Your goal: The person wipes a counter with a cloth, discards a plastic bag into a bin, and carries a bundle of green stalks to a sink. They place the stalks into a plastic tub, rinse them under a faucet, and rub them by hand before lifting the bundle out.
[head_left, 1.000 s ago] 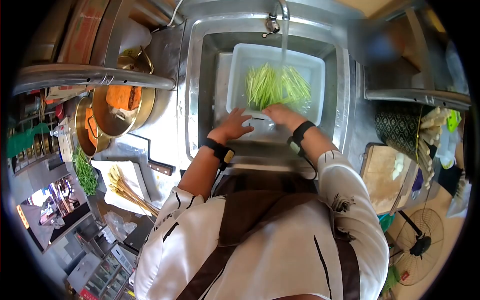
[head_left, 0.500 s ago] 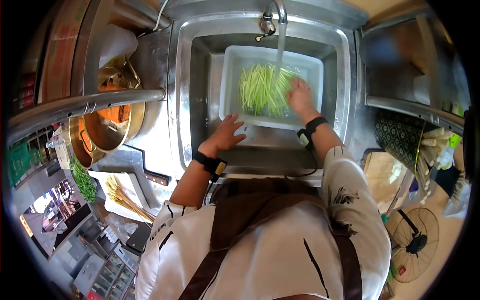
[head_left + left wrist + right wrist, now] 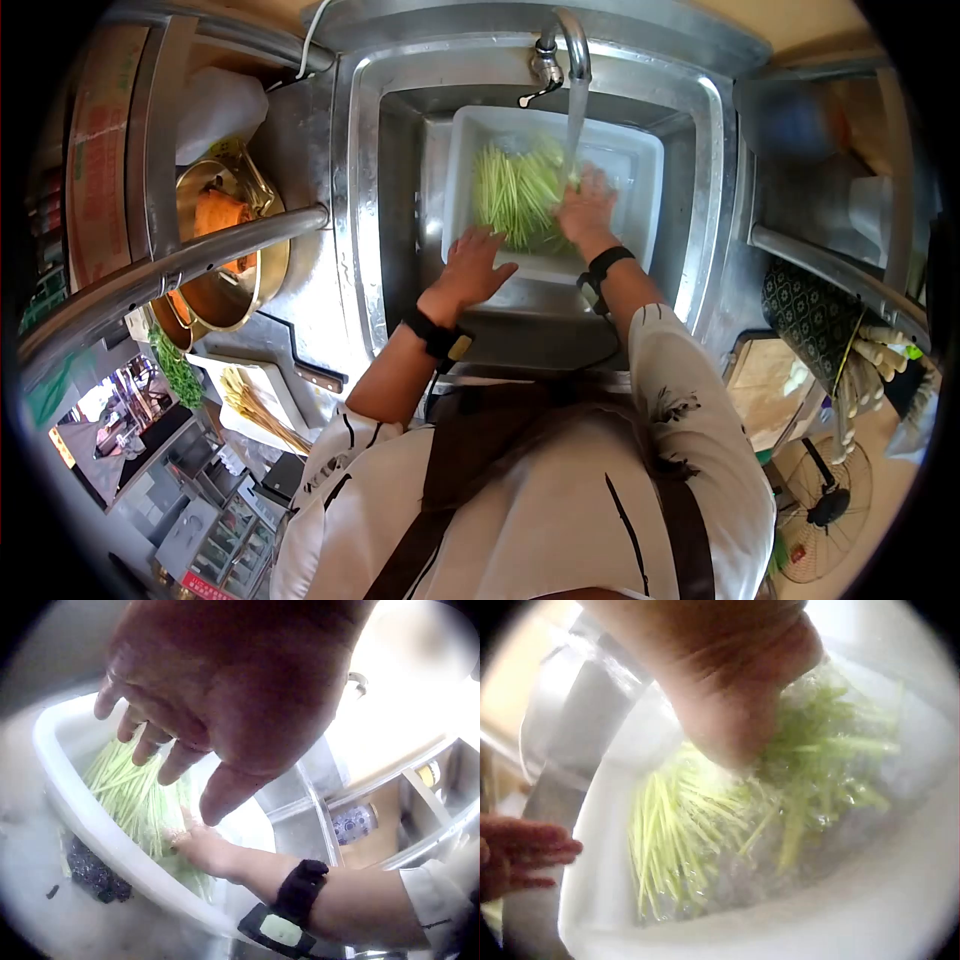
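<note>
White tub [image 3: 653, 200] in steel sink [image 3: 362, 200], some room before its near rim. Green stems [image 3: 512, 195]: inside tub. Left hand [image 3: 470, 270]: grip apart, above that rim. Right hand [image 3: 590, 212]: at stems, grip I cannot tell. Running tap [image 3: 578, 48]: stream alongside.

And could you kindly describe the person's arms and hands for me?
The left hand and right hand are bare. Black wristbands carry small dark boxes, yellowish-faced on the left and pale green on the right, with thin dark cables. The white sleeves have black streaks.
</note>
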A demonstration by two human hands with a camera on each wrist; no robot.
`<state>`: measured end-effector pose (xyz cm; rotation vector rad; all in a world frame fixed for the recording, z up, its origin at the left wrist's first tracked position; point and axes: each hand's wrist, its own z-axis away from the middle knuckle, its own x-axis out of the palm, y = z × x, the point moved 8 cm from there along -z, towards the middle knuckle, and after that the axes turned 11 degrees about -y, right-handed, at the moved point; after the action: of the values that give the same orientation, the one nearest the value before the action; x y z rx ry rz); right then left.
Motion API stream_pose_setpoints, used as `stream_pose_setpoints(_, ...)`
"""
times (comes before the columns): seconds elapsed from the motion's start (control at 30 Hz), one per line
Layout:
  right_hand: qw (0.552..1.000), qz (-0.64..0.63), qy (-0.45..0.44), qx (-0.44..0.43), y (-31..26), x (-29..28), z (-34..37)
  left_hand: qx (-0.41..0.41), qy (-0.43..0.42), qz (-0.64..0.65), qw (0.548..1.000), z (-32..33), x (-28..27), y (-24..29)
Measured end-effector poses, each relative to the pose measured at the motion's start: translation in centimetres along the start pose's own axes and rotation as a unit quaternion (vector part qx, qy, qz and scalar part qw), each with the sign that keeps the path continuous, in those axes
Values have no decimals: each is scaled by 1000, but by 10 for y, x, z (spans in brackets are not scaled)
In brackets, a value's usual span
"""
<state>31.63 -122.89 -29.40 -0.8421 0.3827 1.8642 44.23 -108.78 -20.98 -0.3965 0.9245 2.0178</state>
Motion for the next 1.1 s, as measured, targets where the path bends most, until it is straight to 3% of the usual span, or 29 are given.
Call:
stream_pose_setpoints(0.1, 997, -3, 19, 71, 7, 27, -10, 21, -13, 79, 997, -32, 9, -8)
stream_pose_setpoints(0.13, 995, 88, -47, 16, -15, 27, 2, -24, -11, 51, 998, -43, 11, -16)
stream_pose_setpoints(0.17, 995, 88, -46, 19, -10, 28, 4, -70, -8, 22, 997, -52, 8, -20)
stream_pose_setpoints(0.23, 986, 103, -19, -131, -24, 27, 8, -65, -8, -22, 998, -71, 0, -13)
stream_pose_setpoints(0.3, 992, 40, -73, -93, -14, 11, 12, -61, -9, -63, 996, -89, -2, -6)
stream_pose_setpoints(0.37, 998, -23, 21, 46, 17, 12, 6, -92, -22, -58, 994, -104, 3, -6)
stream_pose_setpoints(0.4, 998, -23, 18, 52, 17, 26, 1, -88, -26, -57, 994, -108, 7, -3)
stream_pose_setpoints(0.47, 992, 93, 13, -80, -11, 40, -2, -101, -73, -104, 987, -117, 17, 4)
stream_pose_setpoints(0.5, 993, 95, 8, -76, 0, 44, 0, -98, -78, -100, 987, -117, 21, 5)
stream_pose_setpoints(0.6, 994, -15, -32, -107, 16, 8, 8, -39, -43, -45, 997, -114, 9, -5)
stream_pose_setpoints(0.67, 975, -184, 110, -57, 54, -2, 1, 9, 167, 117, 979, -104, -10, -30)
stream_pose_setpoints(0.7, 975, -188, 106, -57, 52, 6, -2, 5, 162, 116, 980, -103, -4, -35)
stream_pose_setpoints(0.77, 935, -214, 281, 28, 63, -20, 10, -111, 224, 274, 929, -95, -5, -56)
stream_pose_setpoints(0.8, 937, -242, 240, 76, 63, -7, -2, -111, 225, 276, 928, -99, -4, -52)
stream_pose_setpoints(0.83, 938, -240, 241, 74, 54, -9, -3, -188, 205, 294, 914, -104, 8, -60)
stream_pose_setpoints(0.87, 960, -215, 173, 51, 36, -5, -9, -263, 183, 311, 895, -107, 17, -69)
stream_pose_setpoints(0.9, 976, -189, 103, 28, 17, 0, -15, -263, 184, 313, 894, -112, 17, -71)
stream_pose_setpoints(0.93, 976, -189, 103, 28, 6, 10, -20, -188, 156, 436, 866, -124, 25, -67)
stream_pose_setpoints(0.97, 962, -247, 115, -30, -11, 25, -28, -110, 123, 550, 819, -133, 31, -59)
stream_pose_setpoints(1.0, 940, -303, 128, -89, -25, 31, -32, -109, 123, 550, 819, -136, 31, -60)
stream_pose_setpoints(1.03, 940, -303, 131, -89, -32, 22, -29, -90, 48, 591, 801, -143, 40, -54)
stream_pose_setpoints(1.07, 919, -378, 58, -93, -40, 20, -26, -71, -30, 625, 777, -148, 47, -45)
stream_pose_setpoints(1.1, 888, -449, -16, -95, -46, 21, -23, -70, -31, 623, 778, -146, 47, -45)
